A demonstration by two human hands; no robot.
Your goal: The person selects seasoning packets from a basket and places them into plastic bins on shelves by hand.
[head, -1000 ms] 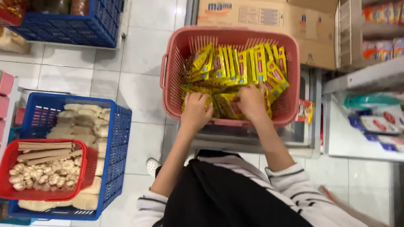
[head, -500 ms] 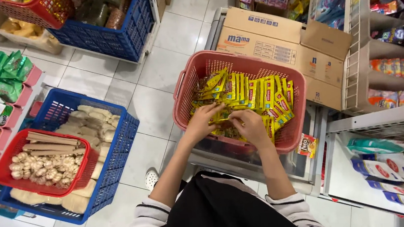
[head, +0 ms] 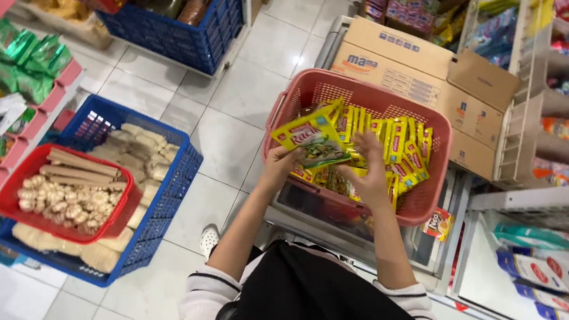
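A pink plastic basket (head: pixel 434 194) stands in front of me on a low metal stand, filled with several yellow sachets (head: pixel 401 138) standing on edge. My left hand (head: pixel 283 161) holds a strip of yellow sachets (head: pixel 314 138) lifted above the basket's near left corner. My right hand (head: pixel 371 172) hovers over the sachets in the basket with fingers spread, touching the lifted strip's right end.
Brown cardboard boxes (head: pixel 422 70) sit behind the basket. A blue crate (head: pixel 162 192) on the floor at left carries a red basket (head: pixel 21 206) of pale round and stick-shaped goods. Shelves with packets flank both sides (head: pixel 566 119). White floor tiles (head: pixel 227 138) lie between.
Both hands were down among the sachets in the basket; now my left hand has lifted a strip of sachets out, and my right hand has risen beside it.
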